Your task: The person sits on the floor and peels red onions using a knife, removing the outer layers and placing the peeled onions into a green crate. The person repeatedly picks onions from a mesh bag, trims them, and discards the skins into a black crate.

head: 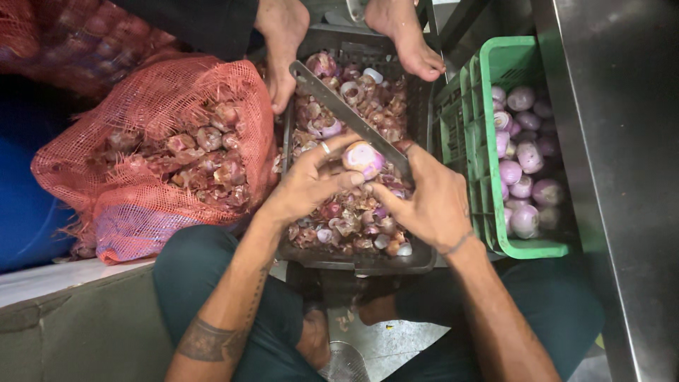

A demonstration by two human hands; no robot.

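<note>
My left hand [308,180], with a ring on one finger, grips a partly peeled purple onion [363,157] over a dark crate [424,258]. My right hand [424,201] holds a long knife [346,113] by its handle. The blade runs up and left across the crate, right beside the onion. The crate holds onion skins and cut ends [353,219].
A red mesh sack [152,148] of unpeeled onions lies at the left. A green crate [488,60] with peeled onions [523,170] stands at the right. Another person's bare feet [407,35] rest on the dark crate's far edge. A steel surface [615,141] borders the right.
</note>
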